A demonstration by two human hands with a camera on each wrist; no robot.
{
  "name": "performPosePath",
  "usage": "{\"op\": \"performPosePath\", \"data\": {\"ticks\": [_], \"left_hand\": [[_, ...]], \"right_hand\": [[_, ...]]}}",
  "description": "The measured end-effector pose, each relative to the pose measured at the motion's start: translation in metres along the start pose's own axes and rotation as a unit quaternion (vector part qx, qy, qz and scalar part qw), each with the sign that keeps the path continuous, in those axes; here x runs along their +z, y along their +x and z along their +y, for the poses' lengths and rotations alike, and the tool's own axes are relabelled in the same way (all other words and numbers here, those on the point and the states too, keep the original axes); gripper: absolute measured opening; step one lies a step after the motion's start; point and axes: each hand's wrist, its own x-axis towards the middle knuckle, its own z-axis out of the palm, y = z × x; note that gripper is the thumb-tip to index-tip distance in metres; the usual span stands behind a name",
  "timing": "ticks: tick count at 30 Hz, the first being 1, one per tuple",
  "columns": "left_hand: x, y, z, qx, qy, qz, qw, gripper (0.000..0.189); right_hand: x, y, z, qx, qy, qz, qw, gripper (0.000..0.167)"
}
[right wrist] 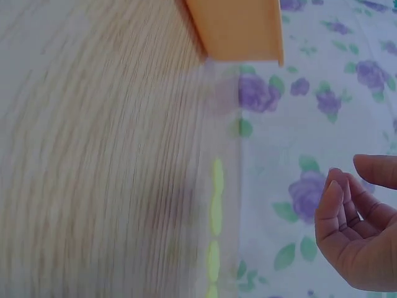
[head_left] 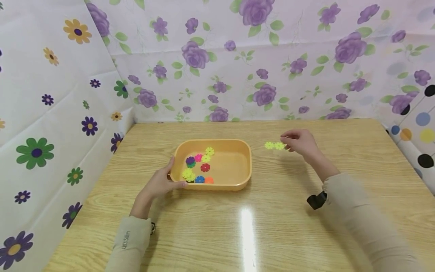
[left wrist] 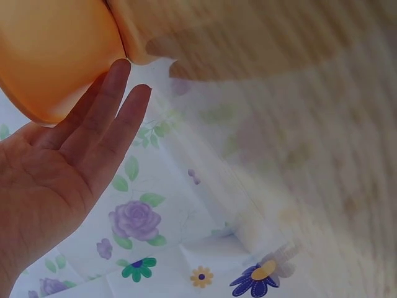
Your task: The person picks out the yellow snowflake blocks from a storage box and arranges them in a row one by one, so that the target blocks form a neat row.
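Observation:
My left hand (head_left: 161, 181) holds the left end of an orange plastic tray (head_left: 234, 187), its thumb along the near rim and the fingers against the outer side. The left wrist view shows straight fingers (left wrist: 108, 108) by the tray's wall; the thumb is hidden there. Inside the tray lie flower-shaped plastic discs, among them a red disc (head_left: 205, 167), a blue disc (head_left: 199, 179) and a purple disc (head_left: 190, 160). To the tray's right, yellow discs (head_left: 269, 145) form a row on the table. Over the row's right end is my right hand (head_left: 300, 142), fingers bent, a gap showing between thumb and fingertips (right wrist: 335, 180).
The wooden table (head_left: 210, 226) ends at a flowered sheet (head_left: 238, 75) hung behind it. Another flowered sheet (head_left: 61, 113) borders the left side, and a dotted sheet (head_left: 423, 128) the right. A black wrist device (head_left: 316, 200) sits at my right cuff.

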Motion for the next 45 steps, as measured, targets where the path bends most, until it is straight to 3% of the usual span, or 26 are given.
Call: {"op": "performPosePath", "data": {"ticks": [23, 38, 45], "left_hand": [[0.0, 0.001, 0.001, -0.006, -0.001, 0.006, 1.0, 0.107], [0.001, 0.001, 0.003, -0.011, 0.002, 0.001, 0.9999, 0.109], [0.0, 0.0, 0.003, -0.014, -0.001, 0.0, 0.9999, 0.109]], "right_hand": [[0.097, 0.005, -0.044, -0.024, 0.082, -0.083, 0.9929, 0.026], [0.145, 0.007, -0.064, -0.046, 0.078, -0.121, 0.9885, 0.023], [0.174, 0.007, -0.068, -0.067, 0.044, -0.182, 0.98, 0.034]]}}
